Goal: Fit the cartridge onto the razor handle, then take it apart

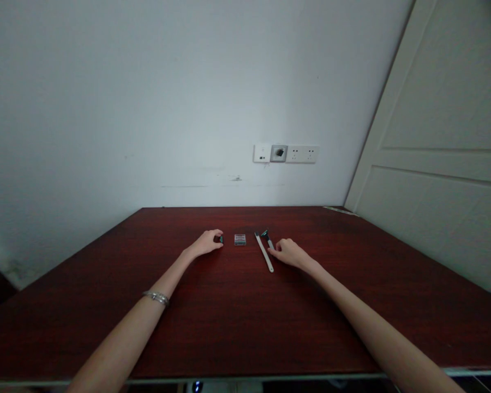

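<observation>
My left hand [207, 242] reaches in from the left, thumb and fingers curled around a small dark piece with a green edge [221, 239]; it is too small to name. My right hand [289, 252] has its fingers closed at the lower end of a razor [269, 240], whose dark head points away from me. Just left of the razor lies a long, slim white stick [264, 253] with a dark far end and a hole at its near end. Between the hands, a small flat clear case [240, 239] rests on the table; its contents are hard to make out.
Everything lies on a dark red wooden table [213, 322] that meets a pale wall [188, 109]. Sockets and a switch panel [286, 154] are on the wall above the table. A white panelled door [442, 142] stands along the right side.
</observation>
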The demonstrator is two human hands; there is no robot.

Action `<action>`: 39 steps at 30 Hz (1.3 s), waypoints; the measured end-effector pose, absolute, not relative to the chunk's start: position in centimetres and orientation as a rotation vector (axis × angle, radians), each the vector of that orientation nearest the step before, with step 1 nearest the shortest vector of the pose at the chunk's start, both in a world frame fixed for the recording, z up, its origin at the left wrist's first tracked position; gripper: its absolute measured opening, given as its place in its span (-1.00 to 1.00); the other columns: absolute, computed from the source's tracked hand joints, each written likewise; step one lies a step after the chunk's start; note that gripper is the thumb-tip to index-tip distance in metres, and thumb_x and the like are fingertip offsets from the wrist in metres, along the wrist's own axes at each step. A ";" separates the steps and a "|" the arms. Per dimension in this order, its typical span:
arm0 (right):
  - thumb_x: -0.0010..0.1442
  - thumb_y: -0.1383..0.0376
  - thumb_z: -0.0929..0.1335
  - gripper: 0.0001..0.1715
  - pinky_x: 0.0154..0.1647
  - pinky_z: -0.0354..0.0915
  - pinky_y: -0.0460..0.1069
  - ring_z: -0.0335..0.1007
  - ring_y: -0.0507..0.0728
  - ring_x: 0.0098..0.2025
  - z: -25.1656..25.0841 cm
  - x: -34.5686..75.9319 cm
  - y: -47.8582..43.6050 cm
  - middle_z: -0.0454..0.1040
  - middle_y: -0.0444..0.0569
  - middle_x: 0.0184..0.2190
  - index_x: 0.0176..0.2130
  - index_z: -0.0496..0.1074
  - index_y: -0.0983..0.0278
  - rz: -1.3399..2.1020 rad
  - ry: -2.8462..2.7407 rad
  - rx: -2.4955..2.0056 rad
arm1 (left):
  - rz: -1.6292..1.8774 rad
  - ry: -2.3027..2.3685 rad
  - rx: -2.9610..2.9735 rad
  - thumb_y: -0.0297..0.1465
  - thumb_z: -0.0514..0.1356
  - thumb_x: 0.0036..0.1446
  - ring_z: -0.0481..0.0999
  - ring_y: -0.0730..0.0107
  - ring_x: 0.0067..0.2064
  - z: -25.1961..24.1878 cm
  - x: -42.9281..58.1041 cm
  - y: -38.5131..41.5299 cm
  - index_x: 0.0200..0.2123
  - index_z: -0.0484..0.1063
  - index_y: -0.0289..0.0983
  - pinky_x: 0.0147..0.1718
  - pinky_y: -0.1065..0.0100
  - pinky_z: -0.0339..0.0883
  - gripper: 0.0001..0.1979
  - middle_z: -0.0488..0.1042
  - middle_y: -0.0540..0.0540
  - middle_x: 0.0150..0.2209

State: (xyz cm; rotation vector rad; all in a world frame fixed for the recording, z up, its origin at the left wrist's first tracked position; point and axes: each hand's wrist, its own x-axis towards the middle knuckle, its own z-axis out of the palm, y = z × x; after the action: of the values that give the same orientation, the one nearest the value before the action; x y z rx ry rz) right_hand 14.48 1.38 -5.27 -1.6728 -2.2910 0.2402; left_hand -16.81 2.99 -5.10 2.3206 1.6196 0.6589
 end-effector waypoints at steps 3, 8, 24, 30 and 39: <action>0.11 0.05 0.22 -0.52 -0.54 0.02 -0.10 0.34 0.06 -0.52 -4.9 14.7 1.4 0.43 0.03 -0.58 -0.61 0.39 0.30 0.213 -2.278 -1.642 | 0.626 1.644 2.357 -0.37 0.16 -0.05 0.40 0.24 -0.01 -5.4 -16.7 3.1 0.00 0.32 -0.32 0.00 0.34 0.20 -0.53 0.40 -0.18 -0.02; 0.13 0.10 0.21 -0.54 -0.52 0.02 -0.11 0.34 0.06 -0.52 -4.1 15.1 1.3 0.43 0.02 -0.60 -0.62 0.38 0.30 0.196 -2.256 -1.623 | 0.606 1.661 2.409 -0.33 0.13 -0.01 0.37 0.21 0.01 -5.7 -16.4 3.1 0.04 0.26 -0.33 0.01 0.31 0.18 -0.51 0.37 -0.21 0.01; 0.09 0.17 0.21 -0.61 -0.49 0.08 -0.13 0.28 0.02 -0.50 -2.2 14.7 1.8 0.42 -0.05 -0.58 -0.56 0.43 0.36 0.353 -2.189 -1.311 | 0.793 1.618 2.337 -0.35 0.16 -0.01 0.41 0.23 -0.07 -5.4 -16.4 2.8 -0.04 0.28 -0.28 -0.06 0.26 0.22 -0.58 0.44 -0.16 -0.13; 0.04 0.18 0.27 -0.66 -0.63 0.10 -0.16 0.21 -0.03 -0.59 -0.4 12.1 2.5 0.42 -0.07 -0.57 -0.37 0.49 0.38 0.714 -2.048 -1.183 | 0.985 1.423 2.590 -0.38 0.18 -0.01 0.33 0.25 0.01 -2.3 -13.7 1.0 0.00 0.22 -0.29 0.03 0.25 0.15 -0.54 0.39 -0.16 -0.08; 0.00 0.14 0.35 -0.63 -0.77 0.07 -0.19 0.11 -0.09 -0.73 -0.3 8.7 3.0 0.31 -0.17 -0.72 -0.30 0.49 0.38 1.060 -1.906 -1.050 | 1.008 1.213 2.789 -0.43 0.16 0.02 0.23 0.25 0.09 0.7 -10.4 -1.4 -0.05 0.23 -0.26 0.08 0.21 0.10 -0.62 0.32 -0.15 -0.01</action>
State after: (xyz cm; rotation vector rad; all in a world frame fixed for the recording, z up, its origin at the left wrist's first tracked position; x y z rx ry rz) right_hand 8.68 2.99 -0.29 -1.0497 -1.9060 1.0605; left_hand -10.45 -1.44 0.74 2.7894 1.2130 1.0076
